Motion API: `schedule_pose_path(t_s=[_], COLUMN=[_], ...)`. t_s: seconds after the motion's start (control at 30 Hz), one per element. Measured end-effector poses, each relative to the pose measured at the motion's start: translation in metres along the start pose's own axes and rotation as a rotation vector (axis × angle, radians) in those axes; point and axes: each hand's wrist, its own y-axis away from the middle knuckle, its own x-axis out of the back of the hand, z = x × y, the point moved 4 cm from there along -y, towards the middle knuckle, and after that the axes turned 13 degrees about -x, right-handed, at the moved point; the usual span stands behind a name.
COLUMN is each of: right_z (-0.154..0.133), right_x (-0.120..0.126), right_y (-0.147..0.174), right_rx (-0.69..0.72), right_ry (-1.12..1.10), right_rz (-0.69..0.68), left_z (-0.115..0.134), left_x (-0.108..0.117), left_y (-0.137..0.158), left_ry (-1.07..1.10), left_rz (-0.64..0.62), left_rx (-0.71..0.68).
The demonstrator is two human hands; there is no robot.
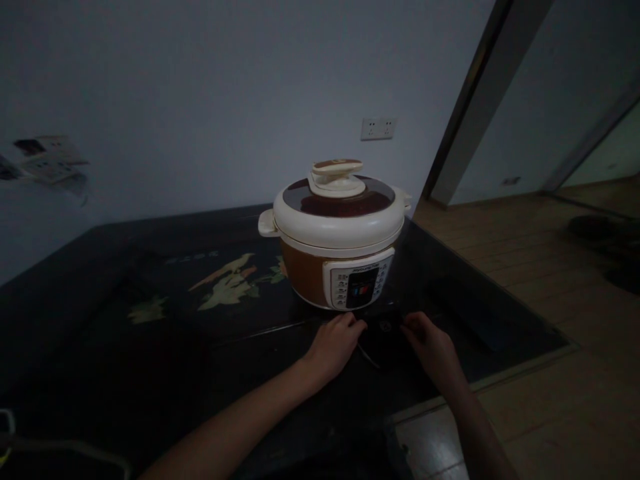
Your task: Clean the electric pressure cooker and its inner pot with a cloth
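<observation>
In the head view an electric pressure cooker (340, 233), with a cream rim, brown body and front control panel, stands on the dark table with its lid on. Just in front of its base, my left hand (336, 341) is closed at the left edge of a black thing (386, 343). That thing bears a small pale mark and has a thin light line along its lower left side; its kind is lost in the dark. The fingers of my right hand (427, 343) pinch its right edge. Both hands are below the control panel, apart from the cooker's body.
The glossy black table (240, 360) carries a painted leaf-and-bird pattern and ends at a right edge above a wooden floor (500, 247). A wall socket (379, 129) is behind the cooker. A pale cable (75, 445) shows at the lower left.
</observation>
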Motion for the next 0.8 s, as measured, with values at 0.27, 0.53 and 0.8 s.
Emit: schedule_pose_path(t_s=[0.27, 0.53, 0.8], right_z=[-0.003, -0.002, -0.1], right_x=[-0.005, -0.003, 0.012], right_y=[0.005, 0.001, 0.052], right_rx=[0.059, 0.093, 0.568], right_ry=[0.029, 0.011, -0.097], right_rz=[0.009, 0.02, 0.057], left_z=[0.0, 0.002, -0.018], left_x=[0.005, 0.009, 0.042], left_y=[0.012, 0.019, 0.07], left_ry=[-0.051, -0.052, 0.001], left_rz=[-0.027, -0.008, 0.129], left_rx=[-0.001, -0.06, -0.21])
